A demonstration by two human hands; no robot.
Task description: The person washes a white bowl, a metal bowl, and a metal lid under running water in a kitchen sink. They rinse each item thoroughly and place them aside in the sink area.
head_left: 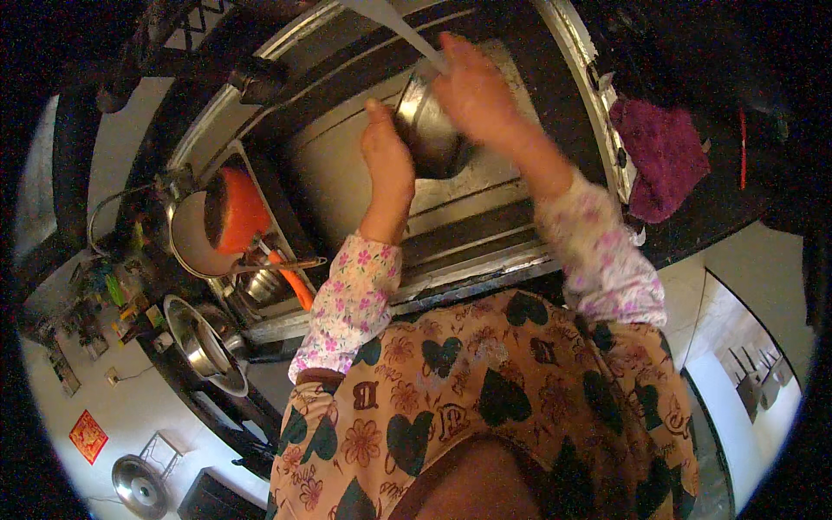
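Note:
A round metal bowl is tilted over the basin of a wide sink. My left hand grips its left side, thumb up along the wall, with the other fingers hidden behind the metal. Against the bowl's upper right rim, my right hand is curled and slightly blurred; what its fingers hold there is hidden. A long pale grey strip slants down from the top edge to the right fingers, and I cannot tell what it is.
To the left stand an orange container, a long-handled pan and an orange handle. Farther down that side sits a wide metal basin. A purple cloth lies on the right-hand ledge.

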